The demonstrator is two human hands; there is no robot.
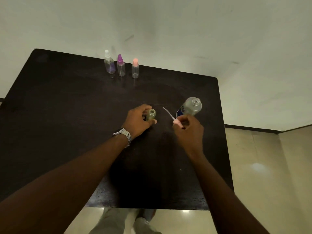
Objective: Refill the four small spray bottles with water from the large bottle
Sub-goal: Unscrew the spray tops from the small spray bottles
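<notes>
My left hand (137, 121) grips the upright open small bottle (150, 114), my right hand (189, 130) pinches its pink sprayer (177, 123), with the uncapped large bottle (190, 107) standing just beyond the right.

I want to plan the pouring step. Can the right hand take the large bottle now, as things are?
Probably not yet. The right hand is right next to the large bottle, with nothing between them, but its fingers hold the pink spray head with its tube. It would likely need to put that down first.
</notes>
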